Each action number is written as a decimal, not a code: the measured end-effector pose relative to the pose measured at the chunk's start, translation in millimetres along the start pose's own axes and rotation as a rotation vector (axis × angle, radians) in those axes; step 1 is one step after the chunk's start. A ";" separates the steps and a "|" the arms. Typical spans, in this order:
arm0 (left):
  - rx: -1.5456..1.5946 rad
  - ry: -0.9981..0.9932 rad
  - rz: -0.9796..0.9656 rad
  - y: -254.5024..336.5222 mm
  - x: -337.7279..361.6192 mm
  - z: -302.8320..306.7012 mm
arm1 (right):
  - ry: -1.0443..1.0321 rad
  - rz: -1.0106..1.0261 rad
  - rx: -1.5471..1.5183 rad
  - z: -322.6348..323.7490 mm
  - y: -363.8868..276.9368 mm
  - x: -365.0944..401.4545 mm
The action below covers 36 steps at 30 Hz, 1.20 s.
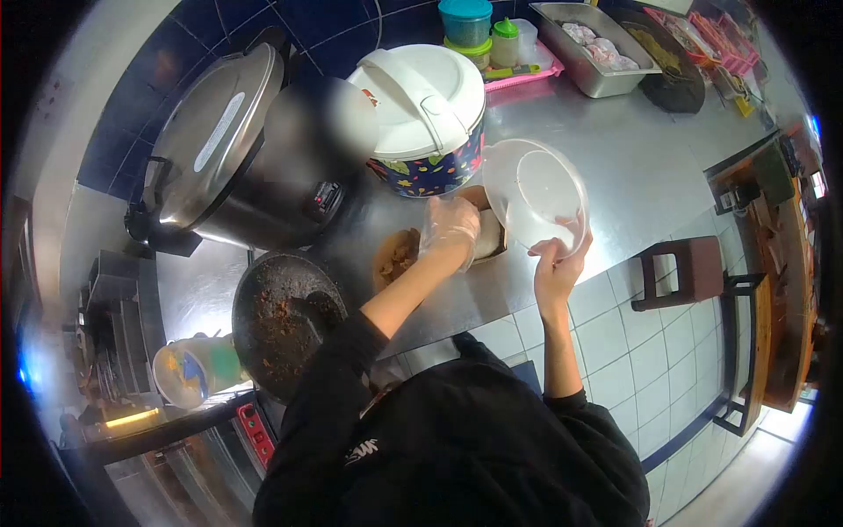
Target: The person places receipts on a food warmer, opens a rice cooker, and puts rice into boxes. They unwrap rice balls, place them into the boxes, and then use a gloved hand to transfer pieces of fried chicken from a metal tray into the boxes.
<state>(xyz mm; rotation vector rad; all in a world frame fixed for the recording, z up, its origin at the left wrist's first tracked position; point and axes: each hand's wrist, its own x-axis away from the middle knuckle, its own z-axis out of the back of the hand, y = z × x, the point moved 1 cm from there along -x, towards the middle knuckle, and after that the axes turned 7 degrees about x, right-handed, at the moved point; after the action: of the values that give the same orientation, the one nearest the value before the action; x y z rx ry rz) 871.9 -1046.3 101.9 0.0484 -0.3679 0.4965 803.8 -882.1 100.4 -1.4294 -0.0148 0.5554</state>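
My left hand (450,230), in a clear plastic glove, is closed at the near side of a brown-rimmed container (502,235) with something white inside; what its fingers hold is hidden. Beside it on the left, a round brown bowl (384,263) holds brown food pieces. My bare right hand (562,263) grips the lower rim of a translucent plastic bowl (537,189), which is tilted up over the counter, to the right of the container. Right behind my left hand stands a white-lidded pot (430,171) with a flowered blue body.
A large steel cooker (237,167) stands at the left, and a dark pan (281,325) with brown residue lies nearer me. At the back are a steel tray (606,75) with wrapped items and jars (465,26). A brown stool (689,272) stands on the floor at the right.
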 end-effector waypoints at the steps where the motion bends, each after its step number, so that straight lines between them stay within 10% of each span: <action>1: 0.044 -0.073 -0.013 1.0 15.3 25.1 | -0.005 0.011 0.006 1.0 0.8 0.5; 5: 0.239 -0.203 -0.067 -21.5 18.8 43.7 | -0.008 -0.013 -0.024 3.9 1.3 3.6; 9: 0.287 0.137 -0.036 -25.7 14.9 45.0 | -0.001 -0.049 -0.030 7.8 2.6 4.2; 17: 0.040 -0.057 -0.257 -17.6 14.4 27.5 | 0.002 -0.073 -0.102 16.4 -5.4 2.0; 21: 0.520 0.508 -0.116 -60.6 63.0 30.7 | 0.005 -0.071 -0.153 21.9 -12.6 0.6; 29: 0.711 0.500 0.226 -105.6 156.6 -1.3 | 0.008 -0.045 -0.181 13.4 -21.0 -2.1; 36: 0.334 0.320 -0.256 -55.5 127.2 -22.1 | -0.053 0.027 -0.151 -14.9 -32.2 -5.1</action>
<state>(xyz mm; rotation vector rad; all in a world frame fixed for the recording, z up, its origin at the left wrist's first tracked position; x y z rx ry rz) 1009.2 -1034.1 129.0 0.3320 0.0389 0.3004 815.7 -899.0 129.6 -1.5635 -0.0811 0.6255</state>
